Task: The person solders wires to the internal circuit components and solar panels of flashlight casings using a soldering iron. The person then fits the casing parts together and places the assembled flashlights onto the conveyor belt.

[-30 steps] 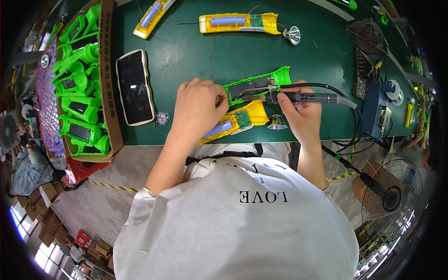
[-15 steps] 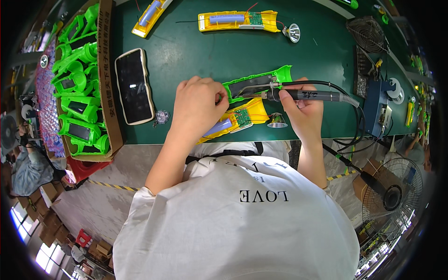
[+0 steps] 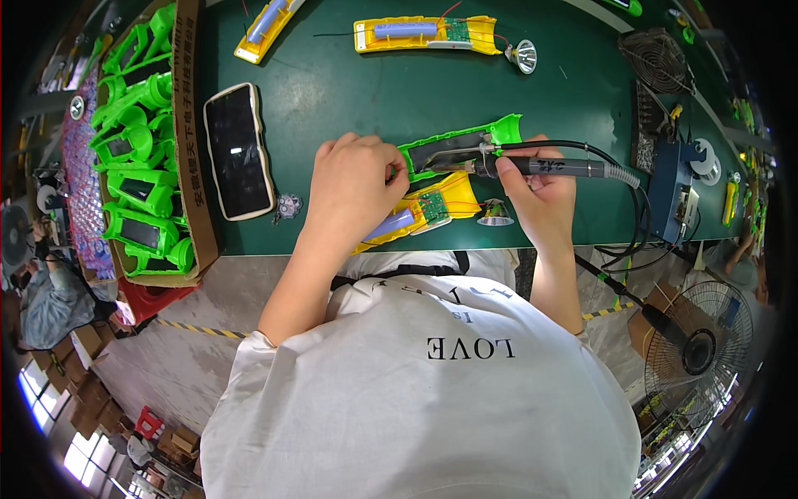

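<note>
My right hand (image 3: 540, 187) is closed around a soldering iron (image 3: 565, 167) with a wire-feed tube along its top. The iron's tip reaches left over a green plastic flashlight shell (image 3: 453, 148) with a dark panel inside. At the shell's left end my left hand (image 3: 356, 183) is pinched closed; what its fingertips hold is hidden. Partly under that hand lies a yellow shell (image 3: 459, 195) with a blue battery cell (image 3: 391, 224) and a green circuit board (image 3: 433, 208). Red wires run from it to a reflector lamp (image 3: 495, 213) near the table edge.
A carton (image 3: 189, 150) of green shells stands at left, beside a phone (image 3: 238, 154) and a small clump of metal (image 3: 288, 207). Other yellow shells (image 3: 478, 35) lie at the back. On the right are a blue soldering station (image 3: 672, 187), a solder spool (image 3: 706, 162) and a fan (image 3: 657, 62).
Both hands and the iron hold nearly the same place. The view has shifted very slightly; nothing has been taken up or let go.
</note>
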### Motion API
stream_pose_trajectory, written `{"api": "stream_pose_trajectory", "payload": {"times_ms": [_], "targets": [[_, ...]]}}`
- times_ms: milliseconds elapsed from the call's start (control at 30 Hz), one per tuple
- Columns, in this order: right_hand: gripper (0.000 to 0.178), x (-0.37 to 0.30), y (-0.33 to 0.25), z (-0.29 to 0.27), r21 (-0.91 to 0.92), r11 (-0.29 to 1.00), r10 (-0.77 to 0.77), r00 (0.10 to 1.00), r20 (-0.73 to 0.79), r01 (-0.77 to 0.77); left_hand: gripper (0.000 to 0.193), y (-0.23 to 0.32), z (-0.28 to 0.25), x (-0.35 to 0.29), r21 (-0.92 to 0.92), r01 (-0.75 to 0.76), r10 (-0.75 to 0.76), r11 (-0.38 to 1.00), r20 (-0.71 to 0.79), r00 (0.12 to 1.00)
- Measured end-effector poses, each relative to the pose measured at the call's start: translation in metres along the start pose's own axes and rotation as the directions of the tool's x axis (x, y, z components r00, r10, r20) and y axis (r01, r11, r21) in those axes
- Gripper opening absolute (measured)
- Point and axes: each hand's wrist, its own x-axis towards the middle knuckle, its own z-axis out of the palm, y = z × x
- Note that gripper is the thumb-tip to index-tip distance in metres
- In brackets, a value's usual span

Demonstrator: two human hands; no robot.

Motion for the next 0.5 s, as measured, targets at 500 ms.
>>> {"api": "stream_pose_trajectory", "payload": {"times_ms": [500], "targets": [[0.009,-0.0010,-0.0032,-0.0001,-0.020,0.999,0.039,0.998,0.053,-0.038,0.005,0.0023,0.0019,0.0006,0.064,0.006,-0.005,0.998,-0.015,1.000]]}}
